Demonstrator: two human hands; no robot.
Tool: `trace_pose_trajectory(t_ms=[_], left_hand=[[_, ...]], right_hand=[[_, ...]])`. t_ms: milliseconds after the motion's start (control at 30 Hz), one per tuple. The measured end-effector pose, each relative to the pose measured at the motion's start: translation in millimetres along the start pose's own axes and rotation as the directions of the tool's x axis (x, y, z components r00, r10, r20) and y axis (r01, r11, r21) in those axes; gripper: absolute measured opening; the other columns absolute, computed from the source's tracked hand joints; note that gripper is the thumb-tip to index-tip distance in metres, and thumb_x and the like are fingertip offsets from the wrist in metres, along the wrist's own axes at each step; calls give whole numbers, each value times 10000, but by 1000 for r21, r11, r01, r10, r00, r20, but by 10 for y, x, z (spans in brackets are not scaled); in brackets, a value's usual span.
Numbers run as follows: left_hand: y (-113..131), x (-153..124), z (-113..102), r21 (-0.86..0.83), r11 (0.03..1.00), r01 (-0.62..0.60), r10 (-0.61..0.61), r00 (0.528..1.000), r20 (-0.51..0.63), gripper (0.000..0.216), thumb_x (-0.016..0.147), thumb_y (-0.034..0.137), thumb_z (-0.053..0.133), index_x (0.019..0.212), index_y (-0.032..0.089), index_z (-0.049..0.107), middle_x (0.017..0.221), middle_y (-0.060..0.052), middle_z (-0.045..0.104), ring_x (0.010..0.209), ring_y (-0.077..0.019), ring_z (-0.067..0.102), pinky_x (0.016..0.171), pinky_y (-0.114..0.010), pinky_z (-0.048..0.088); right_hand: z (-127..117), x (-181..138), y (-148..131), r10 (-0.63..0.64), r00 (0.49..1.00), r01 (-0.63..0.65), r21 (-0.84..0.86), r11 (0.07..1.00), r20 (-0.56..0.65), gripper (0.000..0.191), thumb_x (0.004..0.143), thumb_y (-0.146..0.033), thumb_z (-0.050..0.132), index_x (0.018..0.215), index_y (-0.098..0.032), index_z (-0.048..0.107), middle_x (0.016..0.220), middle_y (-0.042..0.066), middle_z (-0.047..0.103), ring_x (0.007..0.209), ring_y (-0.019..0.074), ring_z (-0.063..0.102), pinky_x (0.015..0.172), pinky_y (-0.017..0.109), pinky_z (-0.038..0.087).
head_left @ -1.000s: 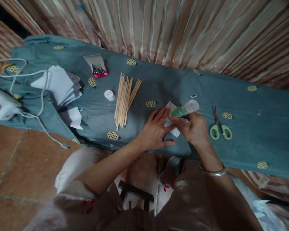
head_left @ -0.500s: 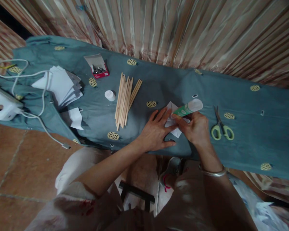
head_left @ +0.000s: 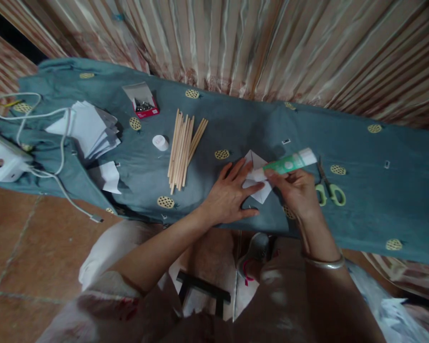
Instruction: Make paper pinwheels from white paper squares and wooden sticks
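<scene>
My left hand [head_left: 230, 193] lies with fingers spread on a small creased white paper [head_left: 262, 194], pressing it to the cloth. Wrapped round a green and white glue stick [head_left: 288, 163] is my right hand [head_left: 300, 190]. The glue stick lies nearly level above the paper, its left end at the paper by my left fingertips. Whether that end touches the paper I cannot tell. A white cap [head_left: 160, 142] stands on the cloth to the left. Just right of my right hand are scissors [head_left: 331, 186] with green handles, partly hidden by it.
A bundle of wooden sticks [head_left: 181, 151] lies left of the paper. Behind it sits an open red box [head_left: 145, 108] of small metal pieces. Further left are stacked white papers [head_left: 89, 128], a white device [head_left: 3, 159] and its cable [head_left: 67, 188]. A pleated curtain [head_left: 236, 47] hangs behind.
My right hand has moved slightly right, and the glue stick has swung flatter, its outer end reaching further right toward the scissors. My left hand stays on the paper.
</scene>
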State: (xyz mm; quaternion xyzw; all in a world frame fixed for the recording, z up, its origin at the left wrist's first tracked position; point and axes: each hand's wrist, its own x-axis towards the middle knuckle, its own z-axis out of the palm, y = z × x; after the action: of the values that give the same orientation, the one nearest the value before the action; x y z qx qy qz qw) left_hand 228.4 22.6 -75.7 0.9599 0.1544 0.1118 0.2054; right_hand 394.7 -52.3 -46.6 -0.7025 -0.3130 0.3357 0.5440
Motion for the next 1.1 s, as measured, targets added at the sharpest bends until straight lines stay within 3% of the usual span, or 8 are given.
trace_pose_trajectory(t_ms=[133, 300, 467, 633, 733, 833, 1000, 1100], left_hand=[[3, -9, 3, -11, 1000, -7, 7, 1000, -2, 697, 771, 675, 573, 1333, 265, 534, 1556, -141, 274, 1431, -391, 201, 1127, -582, 176], [28, -14, -54, -21, 1000, -12, 11, 999, -39, 816, 762, 691, 568, 1416, 224, 428, 1546, -174, 279, 1442, -390, 166, 1135, -590, 149], [-227, -77, -435, 13, 998, 57, -52, 969, -243, 671, 867, 584, 496, 1408, 198, 407, 1517, -152, 351, 1434, -327, 232, 1160, -538, 117], [-834, -455, -919, 86, 920, 382, -285, 803, -523, 556, 852, 503, 563, 1346, 264, 470, 1447, -77, 443, 1357, -330, 333, 1123, -535, 228], [-1085, -738, -1063, 118, 850, 513, -392, 766, -510, 582, 789, 541, 631, 1279, 240, 544, 1365, -86, 507, 1274, -351, 412, 1069, -536, 323], [-1175, -878, -1077, 114, 817, 565, -475, 773, -421, 565, 787, 518, 635, 1238, 181, 585, 1251, -121, 570, 1175, -332, 508, 1019, -500, 402], [-1200, -778, -996, 3, 828, 561, -525, 775, -352, 486, 822, 395, 614, 1240, 149, 590, 1186, -120, 606, 1056, -254, 597, 951, -394, 471], [-1201, -673, -979, -146, 813, 564, -572, 726, -381, 341, 818, 306, 604, 1121, 155, 651, 1096, -99, 652, 920, -214, 635, 872, -360, 496]], right_hand=[[-76, 74, -26, 45, 993, 16, 492, 871, -111, 175, 680, -317, 794, 767, -212, 683, 784, -23, 717, 748, 124, 679, 763, 257, 571], [-110, 101, -64, 107, 993, -43, 709, 704, -47, 153, 743, -327, 740, 811, -216, 660, 850, 7, 734, 895, 151, 701, 829, 286, 585], [-127, 56, -45, 97, 994, -43, 686, 727, -40, 212, 800, -451, 668, 838, -243, 655, 863, 3, 741, 932, 166, 704, 875, 333, 578], [-157, 20, 15, 91, 996, -55, 641, 765, -24, 272, 805, -509, 646, 824, -238, 651, 855, 11, 746, 920, 181, 710, 878, 357, 577], [-150, -6, 23, 114, 993, -73, 644, 762, -22, 244, 809, -480, 655, 851, -239, 666, 882, 8, 749, 904, 171, 712, 875, 339, 578], [-116, -32, 12, 121, 993, -89, 622, 778, -9, 235, 818, -463, 649, 884, -241, 686, 921, 11, 750, 869, 167, 714, 853, 325, 586], [-22, -80, -6, 135, 991, -116, 615, 780, 16, 220, 800, -443, 682, 860, -232, 697, 824, -7, 746, 715, 132, 703, 728, 263, 605], [32, -116, -22, 147, 988, -146, 614, 775, 49, 255, 777, -447, 700, 837, -199, 702, 758, 4, 733, 667, 130, 694, 661, 235, 607]])
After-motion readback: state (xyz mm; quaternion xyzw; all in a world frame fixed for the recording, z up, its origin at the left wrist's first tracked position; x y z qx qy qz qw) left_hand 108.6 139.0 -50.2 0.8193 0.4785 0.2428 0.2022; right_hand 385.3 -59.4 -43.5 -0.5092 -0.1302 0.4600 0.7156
